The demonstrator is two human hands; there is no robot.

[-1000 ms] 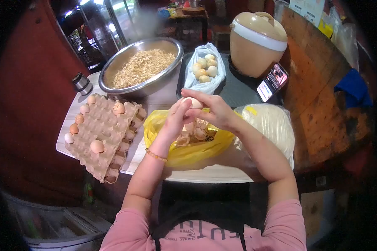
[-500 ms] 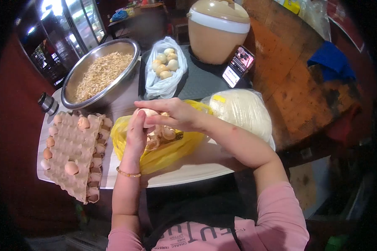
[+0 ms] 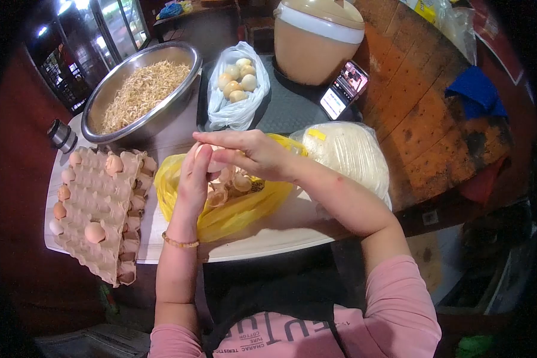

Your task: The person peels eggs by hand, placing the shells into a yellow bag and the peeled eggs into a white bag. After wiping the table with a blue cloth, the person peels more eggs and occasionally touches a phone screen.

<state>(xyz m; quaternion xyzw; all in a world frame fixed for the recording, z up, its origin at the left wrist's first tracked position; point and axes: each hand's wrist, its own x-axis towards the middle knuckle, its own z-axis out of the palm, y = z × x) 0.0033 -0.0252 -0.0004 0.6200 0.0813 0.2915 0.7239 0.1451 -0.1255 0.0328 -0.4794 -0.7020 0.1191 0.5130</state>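
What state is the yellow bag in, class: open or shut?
The yellow bag is open: its mouth is spread, showing eggshells inside.

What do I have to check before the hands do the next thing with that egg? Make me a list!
1. Egg held by both the left hand and the right hand: ok.
2. Egg's shell whole all round: cannot tell, the fingers hide much of it.
3. Yellow bag open below the hands: ok, the shells inside show.
4. Every egg on the egg carton smooth and uncracked: not ok, the far one looks cracked.
5. Phone away from the hands: ok, it leans beyond the wrapped bundle.
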